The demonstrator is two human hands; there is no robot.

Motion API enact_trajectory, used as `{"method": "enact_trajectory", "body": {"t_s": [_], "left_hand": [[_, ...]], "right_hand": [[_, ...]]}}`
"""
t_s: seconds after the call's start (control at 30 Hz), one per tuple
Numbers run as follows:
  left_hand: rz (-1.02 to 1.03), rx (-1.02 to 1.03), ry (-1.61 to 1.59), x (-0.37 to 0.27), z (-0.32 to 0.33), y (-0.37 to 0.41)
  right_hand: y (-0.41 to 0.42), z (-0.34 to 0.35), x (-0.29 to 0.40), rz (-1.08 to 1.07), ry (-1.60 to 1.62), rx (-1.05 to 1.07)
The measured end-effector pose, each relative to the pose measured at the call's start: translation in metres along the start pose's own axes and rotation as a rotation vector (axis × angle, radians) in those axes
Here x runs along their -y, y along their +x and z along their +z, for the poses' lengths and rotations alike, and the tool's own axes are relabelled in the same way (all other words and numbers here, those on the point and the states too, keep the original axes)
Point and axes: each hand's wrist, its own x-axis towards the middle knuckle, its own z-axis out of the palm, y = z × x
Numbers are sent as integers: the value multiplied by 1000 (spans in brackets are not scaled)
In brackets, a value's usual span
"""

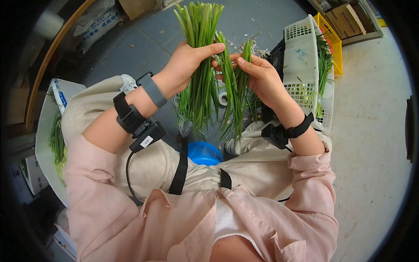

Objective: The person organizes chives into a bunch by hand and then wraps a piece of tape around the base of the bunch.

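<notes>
My left hand (193, 59) is closed around a thick bunch of long green leafy stalks (201, 85), probably garlic chives, with pale cut ends upward and leaves hanging down. Its thumb presses near a few thinner stalks at the bunch's right side. My right hand (258, 70) pinches a smaller bundle of green stalks (244, 68) close beside the big bunch. Behind the hanging leaves lies a white roll of tape (223, 99) on the floor. More greens, partly in clear plastic, show below the large bunch.
A blue plastic stool or basin (204, 154) is between my legs. At right stand a white perforated crate (299, 65) with greens (324, 65) beside it, and a yellow crate (338, 49). A pale container (45, 137) with green vegetables is at left. Scraps litter the tiled floor (147, 36).
</notes>
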Motion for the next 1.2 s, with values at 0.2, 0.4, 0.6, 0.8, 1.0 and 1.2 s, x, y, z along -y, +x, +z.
{"method": "enact_trajectory", "body": {"t_s": [0.2, 0.4, 0.6, 0.8, 1.0, 1.2], "left_hand": [[4, 24, -24, 5, 11, 12], [-18, 71, -25, 6, 24, 23], [-33, 106, 42, 6, 27, 32], [-29, 92, 120, 4, 20, 40], [-37, 104, 127, 4, 21, 41], [-45, 125, 115, 2, 17, 38]], "right_hand": [[1, -13, 4, -415, -73, -193], [-6, -48, 16, -389, -247, -265], [0, -37, 16, -132, -119, -162], [8, -60, 20, -76, 248, -115], [14, -77, 15, -22, 449, 14], [14, -67, 22, -63, 413, -27]]}}
